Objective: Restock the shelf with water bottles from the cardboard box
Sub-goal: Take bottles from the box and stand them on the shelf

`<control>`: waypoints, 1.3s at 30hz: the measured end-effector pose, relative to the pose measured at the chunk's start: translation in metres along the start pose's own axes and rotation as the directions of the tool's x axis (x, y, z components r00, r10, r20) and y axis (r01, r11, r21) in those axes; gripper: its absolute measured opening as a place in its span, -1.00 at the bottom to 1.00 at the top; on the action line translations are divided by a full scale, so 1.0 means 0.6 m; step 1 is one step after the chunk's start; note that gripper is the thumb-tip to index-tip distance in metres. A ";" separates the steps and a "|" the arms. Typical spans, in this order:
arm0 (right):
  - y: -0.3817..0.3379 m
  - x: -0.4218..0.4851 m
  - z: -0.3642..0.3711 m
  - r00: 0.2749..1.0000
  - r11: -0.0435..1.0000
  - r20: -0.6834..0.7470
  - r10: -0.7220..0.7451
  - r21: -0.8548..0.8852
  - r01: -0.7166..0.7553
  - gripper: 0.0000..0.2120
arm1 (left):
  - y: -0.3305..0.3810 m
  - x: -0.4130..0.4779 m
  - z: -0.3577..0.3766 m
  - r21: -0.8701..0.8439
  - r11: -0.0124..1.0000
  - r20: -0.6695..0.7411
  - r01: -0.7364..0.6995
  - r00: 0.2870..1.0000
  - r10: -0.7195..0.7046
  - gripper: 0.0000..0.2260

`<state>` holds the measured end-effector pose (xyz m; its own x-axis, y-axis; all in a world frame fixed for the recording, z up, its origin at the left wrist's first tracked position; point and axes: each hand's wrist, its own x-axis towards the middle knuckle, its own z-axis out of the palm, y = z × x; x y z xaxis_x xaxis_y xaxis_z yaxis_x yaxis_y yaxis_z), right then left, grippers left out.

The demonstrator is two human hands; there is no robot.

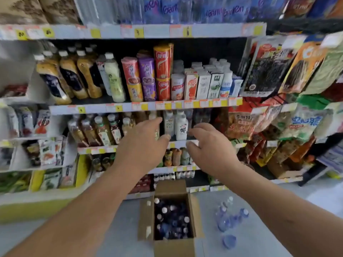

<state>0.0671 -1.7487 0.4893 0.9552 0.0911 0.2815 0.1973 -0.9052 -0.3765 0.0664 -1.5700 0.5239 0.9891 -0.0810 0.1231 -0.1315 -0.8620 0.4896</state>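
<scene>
An open cardboard box (pixel 163 190) stands on the floor below my arms, with several white-capped water bottles (pixel 171 219) upright inside. Clear water bottles (pixel 230 217) lie loose on the floor to its right. Both hands are raised in front of the third shelf (pixel 96 150) of drinks. My left hand (pixel 143 143) has its fingers spread and holds nothing. My right hand (pixel 209 145) is open too, fingers curled a little, near two white bottles (pixel 178 125) on that shelf. More water bottles (pixel 185 10) with blue labels fill the top shelf.
Shelves of tea bottles, cans and cartons (pixel 167 75) face me. Hanging snack bags (pixel 278 71) crowd the right side. A yellow-edged rack (pixel 37 180) with packets juts out at the left. Grey floor (pixel 269 229) surrounds the box.
</scene>
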 end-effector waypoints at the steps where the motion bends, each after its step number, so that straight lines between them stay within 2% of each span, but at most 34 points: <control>1: 0.010 -0.007 0.015 1.000 1.000 0.020 -0.003 0.010 0.003 -0.71 | -0.004 -0.004 0.019 0.000 1.000 0.018 0.016 1.000 -0.016 -0.49; 10: 0.092 -0.069 0.175 0.988 0.998 0.156 -0.005 0.062 -0.005 -0.72 | -0.086 -0.051 0.194 -0.029 0.986 0.159 0.166 0.974 -0.160 -0.51; 14: 0.114 -0.081 0.249 0.971 0.996 0.234 0.056 0.051 -0.070 -0.73 | -0.141 -0.056 0.263 -0.027 0.970 0.245 0.242 0.942 -0.228 -0.52; 19: 0.154 -0.082 0.365 0.940 0.988 0.310 0.141 0.011 -0.152 -0.68 | -0.229 -0.040 0.363 -0.034 0.965 0.319 0.259 0.918 -0.235 -0.55; 24: 0.217 -0.108 0.514 0.870 0.967 0.425 0.251 -0.077 -0.241 -0.73 | -0.320 -0.037 0.485 -0.021 0.941 0.427 0.338 0.854 -0.297 -0.61; 29: 0.289 -0.139 0.686 0.780 0.958 0.563 0.273 -0.090 -0.271 -0.63 | -0.398 -0.041 0.624 0.029 0.909 0.504 0.416 0.779 -0.373 -0.71; 33: 0.346 -0.144 0.854 0.733 0.974 0.647 0.210 -0.076 -0.212 -0.49 | -0.469 -0.033 0.745 0.043 0.896 0.508 0.443 0.763 -0.401 -0.60; 39: 0.417 -0.135 1.080 0.705 0.987 0.694 0.148 -0.066 -0.143 -0.27 | -0.576 -0.023 0.904 0.024 0.868 0.478 0.497 0.757 -0.446 -0.65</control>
<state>0.1818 -1.7134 -0.1998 0.8554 0.2178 -0.4699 0.0435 -0.9342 -0.3540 0.1343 -1.5424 -0.1151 0.8388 0.0844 -0.5378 0.3788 -0.8000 0.4652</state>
